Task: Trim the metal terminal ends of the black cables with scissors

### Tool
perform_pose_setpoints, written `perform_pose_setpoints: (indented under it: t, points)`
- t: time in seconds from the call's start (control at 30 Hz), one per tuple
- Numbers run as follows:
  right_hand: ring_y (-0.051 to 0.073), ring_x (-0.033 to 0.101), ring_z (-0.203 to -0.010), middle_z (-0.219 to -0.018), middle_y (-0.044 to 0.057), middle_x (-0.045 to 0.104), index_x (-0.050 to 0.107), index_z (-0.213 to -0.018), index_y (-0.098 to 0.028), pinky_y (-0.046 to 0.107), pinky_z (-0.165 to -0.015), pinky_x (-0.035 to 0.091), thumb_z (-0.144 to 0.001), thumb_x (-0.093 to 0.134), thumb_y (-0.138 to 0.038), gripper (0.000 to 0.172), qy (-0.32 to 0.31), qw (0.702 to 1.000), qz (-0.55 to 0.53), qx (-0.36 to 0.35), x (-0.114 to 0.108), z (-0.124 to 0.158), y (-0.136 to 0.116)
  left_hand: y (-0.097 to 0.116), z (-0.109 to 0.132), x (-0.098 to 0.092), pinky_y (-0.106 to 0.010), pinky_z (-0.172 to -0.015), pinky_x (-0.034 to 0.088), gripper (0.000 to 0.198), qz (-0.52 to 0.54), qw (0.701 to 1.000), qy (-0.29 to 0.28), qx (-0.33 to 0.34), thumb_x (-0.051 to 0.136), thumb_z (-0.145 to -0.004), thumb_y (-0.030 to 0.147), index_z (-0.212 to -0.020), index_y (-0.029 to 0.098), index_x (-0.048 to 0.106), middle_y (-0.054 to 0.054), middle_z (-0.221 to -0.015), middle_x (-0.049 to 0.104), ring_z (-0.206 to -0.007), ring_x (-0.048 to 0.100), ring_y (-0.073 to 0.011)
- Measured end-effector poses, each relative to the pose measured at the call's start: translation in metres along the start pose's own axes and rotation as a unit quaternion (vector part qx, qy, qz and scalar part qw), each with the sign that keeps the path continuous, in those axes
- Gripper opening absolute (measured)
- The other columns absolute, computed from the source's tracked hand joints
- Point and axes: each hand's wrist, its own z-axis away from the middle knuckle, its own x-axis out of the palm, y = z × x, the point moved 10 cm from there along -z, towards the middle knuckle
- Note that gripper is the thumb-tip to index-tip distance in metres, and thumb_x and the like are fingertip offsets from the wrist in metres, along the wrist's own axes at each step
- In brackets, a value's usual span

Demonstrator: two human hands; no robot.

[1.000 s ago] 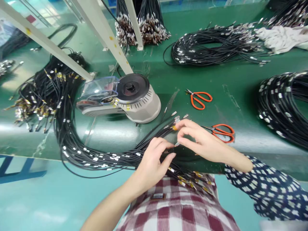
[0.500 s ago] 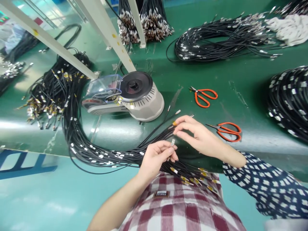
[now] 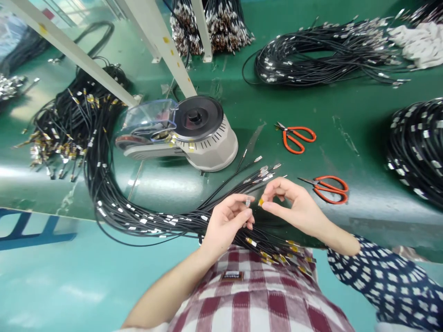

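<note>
My left hand (image 3: 230, 219) is closed on a black cable, and the cable's silver metal connector (image 3: 248, 201) sticks up between thumb and fingers. Just to its right, my right hand (image 3: 289, 200) pinches a small piece of yellow tape (image 3: 260, 202), a short gap from the connector. Beneath both hands runs a thick bundle of black cables (image 3: 152, 221) with white labels. Some bare silver ends (image 3: 268, 171) fan out behind my hands. Other cable ends with yellow tape (image 3: 277, 256) lie at the table edge, against the checked apron.
A round tape dispenser (image 3: 211, 143) stands left of my hands. Two orange-handled scissors (image 3: 330, 189) lie to the right. Coiled cables (image 3: 418, 143) sit at the far right, another cable coil (image 3: 311, 60) at the back. White metal posts (image 3: 162, 46) rise behind the dispenser.
My right hand has come from over the cable ends down towards the connector, bringing the yellow tape with it. Silver ends behind it now show. My left hand has hardly moved.
</note>
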Motion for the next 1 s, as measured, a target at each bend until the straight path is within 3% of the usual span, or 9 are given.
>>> perform_pose_setpoints:
  t: [0.17,0.37,0.8,0.9,1.0]
  points:
    - [0.013,0.062,-0.078,-0.082,-0.003,0.066,0.053,-0.097,-0.023,0.028,-0.077,0.046,-0.088,0.067,-0.024,0.017,-0.036,0.999,-0.013,-0.018,0.012,-0.005,-0.004,0.002,0.001,0.001,-0.02,-0.054,0.042,0.026,0.002,1.0,-0.003,0.002,0.072,-0.084,0.026,-0.106,0.015,0.064,0.001,-0.066,0.068,-0.054,0.06,-0.009]
    - [0.013,0.064,-0.079,-0.083,-0.003,0.066,0.05,-0.097,-0.022,0.027,-0.079,0.049,-0.088,0.064,-0.02,0.017,-0.085,0.995,0.05,-0.03,0.018,-0.011,-0.017,0.0,0.001,-0.001,-0.02,-0.051,0.043,0.028,0.003,1.0,0.007,-0.02,0.075,-0.08,0.023,-0.105,0.014,0.064,0.0,-0.063,0.071,-0.049,0.062,-0.0102]
    - [0.015,0.066,-0.081,-0.088,0.0,0.065,0.054,-0.091,-0.022,0.029,-0.077,0.052,-0.085,0.064,-0.02,0.012,-0.106,0.989,0.096,-0.044,0.018,-0.02,-0.035,-0.002,0.001,-0.006,-0.022,-0.051,0.044,0.03,-0.023,0.999,0.024,-0.021,0.077,-0.078,0.029,-0.103,0.015,0.068,0.0,-0.064,0.07,-0.05,0.062,-0.0113]
    - [0.017,0.064,-0.084,-0.09,0.002,0.067,0.059,-0.092,-0.022,0.031,-0.081,0.052,-0.09,0.062,-0.026,0.006,-0.03,0.993,0.102,-0.059,-0.01,-0.015,-0.031,-0.001,0.001,-0.005,-0.022,-0.053,0.045,0.023,-0.016,0.999,0.024,-0.015,0.074,-0.08,0.028,-0.097,0.015,0.067,0.0,-0.064,0.069,-0.051,0.06,-0.0103]
    - [0.02,0.064,-0.091,-0.098,0.005,0.067,0.064,-0.098,-0.023,0.034,-0.082,0.051,-0.093,0.059,-0.031,0.01,0.104,0.977,0.173,-0.067,-0.067,0.006,-0.022,0.002,0.002,-0.002,-0.023,-0.056,0.047,0.017,-0.024,0.999,0.021,-0.011,0.074,-0.08,0.027,-0.086,0.015,0.064,0.002,-0.061,0.065,-0.052,0.059,-0.0101]
